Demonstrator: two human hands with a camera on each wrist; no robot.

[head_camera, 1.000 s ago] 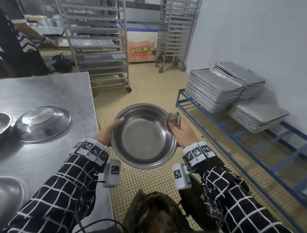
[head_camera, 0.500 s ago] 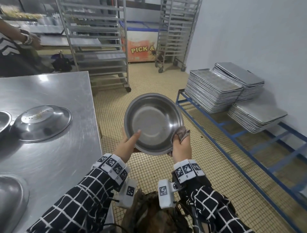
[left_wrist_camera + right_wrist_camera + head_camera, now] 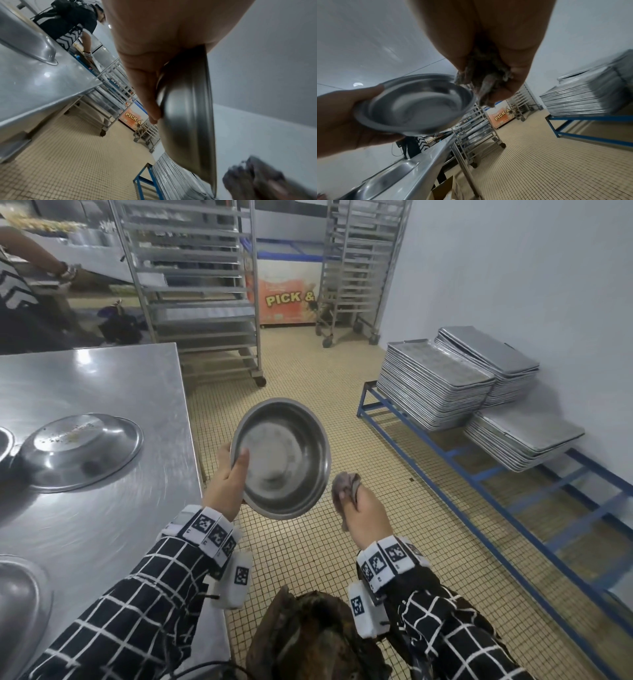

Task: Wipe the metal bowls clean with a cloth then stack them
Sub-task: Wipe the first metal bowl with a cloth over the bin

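A round metal bowl [image 3: 282, 457] is held up over the tiled floor, tilted with its inside facing me. My left hand [image 3: 229, 474] grips its left rim, thumb inside and fingers behind; the left wrist view shows the bowl [image 3: 187, 115] edge-on against my fingers [image 3: 147, 94]. My right hand [image 3: 363, 508] clutches a crumpled grey-brown cloth [image 3: 344, 484] just right of the bowl's lower rim, apart from it. In the right wrist view the cloth [image 3: 484, 81] bunches out of my fist beside the bowl [image 3: 419, 105].
The steel table [image 3: 102, 508] stands at my left with an upturned bowl [image 3: 75, 450] on it and other bowl rims [image 3: 20, 611] at its left edge. Stacked baking trays [image 3: 438, 385] lie on a blue rack at right. Wheeled tray racks [image 3: 191, 285] and a person [image 3: 24, 302] are beyond.
My right hand and the cloth have come off the bowl's rim and now hang beside it. My left hand alone holds the bowl, which has swung further left.
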